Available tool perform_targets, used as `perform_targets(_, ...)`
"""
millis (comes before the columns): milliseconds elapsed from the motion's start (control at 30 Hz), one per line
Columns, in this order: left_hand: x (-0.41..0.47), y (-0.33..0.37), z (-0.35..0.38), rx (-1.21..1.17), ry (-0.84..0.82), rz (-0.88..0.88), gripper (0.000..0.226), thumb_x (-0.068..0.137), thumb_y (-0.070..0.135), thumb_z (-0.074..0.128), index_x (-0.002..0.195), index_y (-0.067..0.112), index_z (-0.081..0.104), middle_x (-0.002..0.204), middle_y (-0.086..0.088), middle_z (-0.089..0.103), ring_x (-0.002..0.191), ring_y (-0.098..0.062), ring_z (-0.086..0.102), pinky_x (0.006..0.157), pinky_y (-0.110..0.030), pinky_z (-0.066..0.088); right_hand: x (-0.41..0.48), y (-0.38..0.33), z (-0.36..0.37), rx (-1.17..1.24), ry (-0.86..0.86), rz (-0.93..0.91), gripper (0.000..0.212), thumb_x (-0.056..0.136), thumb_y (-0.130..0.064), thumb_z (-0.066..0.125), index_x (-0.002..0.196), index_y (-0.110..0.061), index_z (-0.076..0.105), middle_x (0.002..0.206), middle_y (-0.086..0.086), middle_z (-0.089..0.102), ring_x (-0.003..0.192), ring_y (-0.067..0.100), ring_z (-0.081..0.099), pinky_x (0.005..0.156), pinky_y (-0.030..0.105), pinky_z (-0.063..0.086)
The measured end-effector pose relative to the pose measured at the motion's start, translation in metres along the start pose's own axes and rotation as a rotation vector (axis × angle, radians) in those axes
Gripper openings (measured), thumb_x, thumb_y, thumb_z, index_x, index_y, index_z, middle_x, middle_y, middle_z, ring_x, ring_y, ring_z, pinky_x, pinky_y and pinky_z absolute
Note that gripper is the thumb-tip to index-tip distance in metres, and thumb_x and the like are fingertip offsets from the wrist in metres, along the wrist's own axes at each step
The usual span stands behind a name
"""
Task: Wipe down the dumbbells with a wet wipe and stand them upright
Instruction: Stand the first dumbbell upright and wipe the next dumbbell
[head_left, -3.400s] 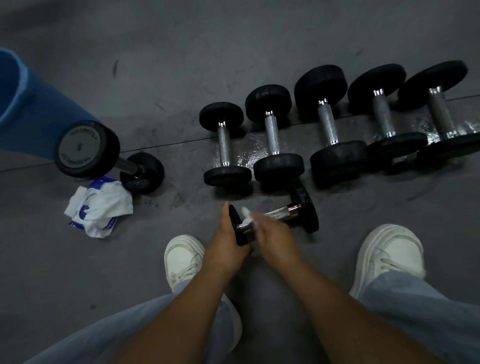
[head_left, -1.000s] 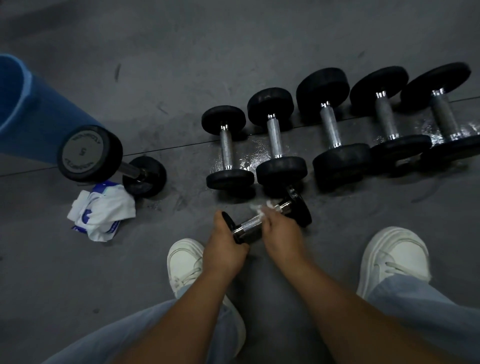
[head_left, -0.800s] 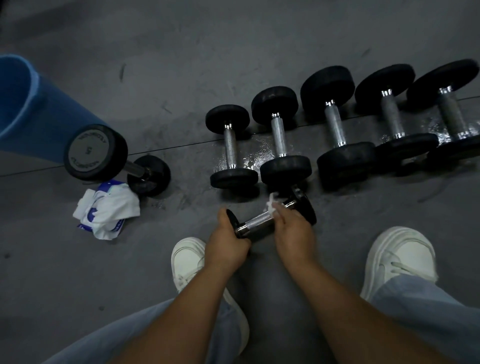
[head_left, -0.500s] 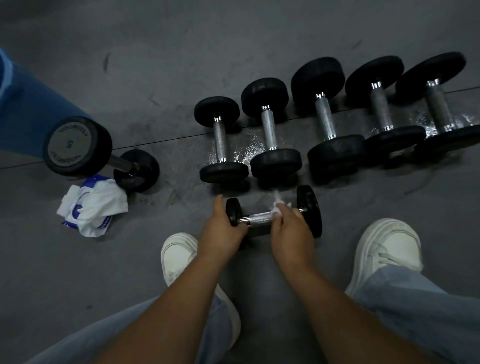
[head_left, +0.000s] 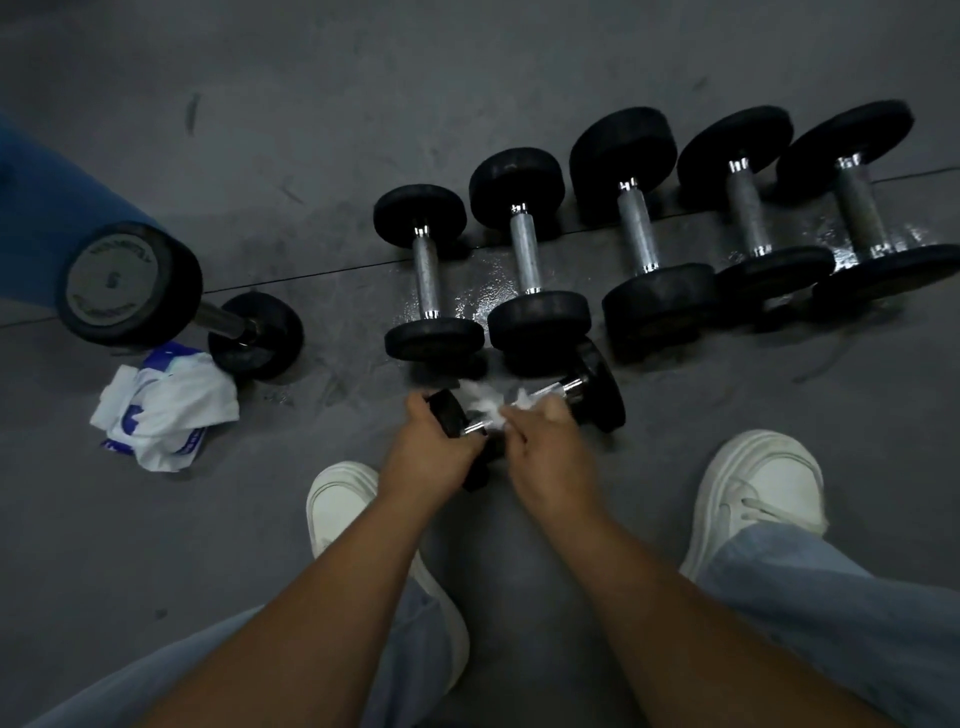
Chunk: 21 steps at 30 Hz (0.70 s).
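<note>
A small black dumbbell (head_left: 597, 387) with a chrome handle lies tilted between my hands, just in front of my feet. My left hand (head_left: 426, 452) grips its near black end. My right hand (head_left: 550, 452) pinches a white wet wipe (head_left: 488, 402) wrapped over the handle; the wipe is blurred. Behind it, several black dumbbells (head_left: 524, 260) lie in a row on the grey floor, handles pointing away from me. At the left one larger dumbbell (head_left: 130, 286) stands upright on its end.
A crumpled white and blue wipe packet (head_left: 161, 410) lies on the floor by the upright dumbbell. A blue rolled mat (head_left: 47, 208) is at the far left. My white shoes (head_left: 758, 488) stand either side of my arms. The floor under the row looks wet.
My right hand has slid the wipe back along the handle toward the near end. The far end of the dumbbell has tipped up and away. My left hand keeps its grip.
</note>
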<state>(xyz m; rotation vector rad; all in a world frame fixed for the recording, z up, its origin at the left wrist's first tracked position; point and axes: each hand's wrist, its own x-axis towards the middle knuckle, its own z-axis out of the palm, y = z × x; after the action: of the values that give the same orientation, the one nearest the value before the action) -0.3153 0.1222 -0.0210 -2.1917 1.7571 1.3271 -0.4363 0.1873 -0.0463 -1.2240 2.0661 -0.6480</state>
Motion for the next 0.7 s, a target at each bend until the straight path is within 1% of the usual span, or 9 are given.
perform_targets(100, -0.014, -0.003, 0.010, 0.006, 0.055, 0.064, 0.071, 0.078, 0.025, 0.071, 0.134, 0.023, 0.027, 0.110, -0.010, 0.067, 0.100, -0.033, 0.065, 0.086, -0.044, 0.053, 0.013, 0.011, -0.002, -0.172, 0.186, -0.112, 0.020, 0.082, -0.014, 0.064, 0.100, -0.019, 0.073, 0.122, 0.006, 0.057, 0.104, 0.030, 0.055, 0.077, 0.040, 0.052)
perform_targets(167, -0.021, -0.005, 0.017, -0.007, 0.015, 0.091, 0.082, 0.075, 0.017, 0.070, 0.140, 0.027, 0.020, 0.110, -0.010, 0.066, 0.097, -0.033, 0.066, 0.084, -0.044, 0.054, 0.013, 0.014, 0.003, -0.275, 0.134, -0.202, 0.021, 0.080, -0.012, 0.064, 0.098, -0.019, 0.072, 0.129, 0.002, 0.059, 0.114, 0.029, 0.055, 0.083, 0.039, 0.051)
perform_targets(300, -0.012, -0.008, 0.017, -0.002, 0.003, 0.081, 0.082, 0.079, 0.011, 0.069, 0.142, 0.024, 0.017, 0.109, -0.012, 0.066, 0.096, -0.033, 0.066, 0.083, -0.041, 0.053, 0.016, 0.007, 0.003, -0.331, 0.036, -0.373, 0.020, 0.075, -0.020, 0.055, 0.088, -0.023, 0.070, 0.096, -0.009, 0.069, 0.095, 0.023, 0.060, 0.072, 0.033, 0.048)
perform_targets(367, -0.009, -0.009, 0.016, 0.003, -0.023, 0.078, 0.083, 0.080, 0.013, 0.068, 0.143, 0.024, 0.015, 0.111, -0.013, 0.066, 0.098, -0.033, 0.065, 0.086, -0.043, 0.053, 0.023, 0.013, -0.006, -0.250, 0.079, -0.279, 0.027, 0.078, -0.022, 0.046, 0.086, -0.018, 0.071, 0.091, 0.000, 0.067, 0.083, 0.027, 0.059, 0.066, 0.035, 0.051)
perform_targets(433, -0.009, -0.008, 0.014, 0.008, -0.018, 0.062, 0.085, 0.079, 0.013, 0.068, 0.145, 0.025, 0.014, 0.113, -0.012, 0.065, 0.100, -0.033, 0.064, 0.088, -0.043, 0.053, 0.023, 0.015, -0.011, -0.096, 0.124, -0.052, 0.029, 0.083, -0.019, 0.047, 0.099, -0.015, 0.071, 0.101, 0.005, 0.061, 0.083, 0.029, 0.059, 0.066, 0.038, 0.051)
perform_targets(467, -0.009, -0.008, 0.014, 0.009, -0.008, 0.061, 0.086, 0.079, 0.014, 0.068, 0.145, 0.025, 0.015, 0.113, -0.011, 0.065, 0.101, -0.033, 0.064, 0.088, -0.042, 0.053, 0.019, 0.010, -0.008, -0.055, 0.074, 0.006, 0.028, 0.087, -0.015, 0.049, 0.105, -0.016, 0.069, 0.105, 0.006, 0.057, 0.084, 0.028, 0.058, 0.069, 0.037, 0.050)
perform_targets(567, -0.009, -0.007, 0.014, 0.006, -0.011, 0.072, 0.081, 0.081, 0.019, 0.069, 0.143, 0.024, 0.017, 0.112, -0.012, 0.066, 0.100, -0.034, 0.065, 0.085, -0.042, 0.053, 0.002, -0.004, 0.009, -0.074, -0.232, -0.130, 0.032, 0.092, -0.009, 0.046, 0.119, -0.014, 0.062, 0.113, 0.009, 0.051, 0.093, 0.029, 0.055, 0.076, 0.032, 0.045)
perform_targets(600, -0.009, -0.007, 0.014, 0.008, -0.022, 0.073, 0.080, 0.082, 0.019, 0.069, 0.143, 0.024, 0.017, 0.112, -0.013, 0.066, 0.100, -0.034, 0.065, 0.085, -0.042, 0.053, 0.002, -0.003, 0.009, -0.032, -0.212, -0.120, 0.032, 0.092, -0.007, 0.047, 0.119, -0.012, 0.063, 0.113, 0.010, 0.051, 0.094, 0.029, 0.054, 0.078, 0.031, 0.044)
perform_targets(700, -0.006, -0.010, 0.013, 0.014, -0.025, 0.073, 0.086, 0.080, 0.014, 0.067, 0.145, 0.025, 0.013, 0.114, -0.012, 0.065, 0.102, -0.033, 0.065, 0.088, -0.044, 0.053, 0.012, 0.016, 0.002, 0.030, 0.113, 0.064, 0.034, 0.088, -0.003, 0.052, 0.118, -0.009, 0.065, 0.110, 0.012, 0.051, 0.089, 0.030, 0.058, 0.083, 0.031, 0.044)
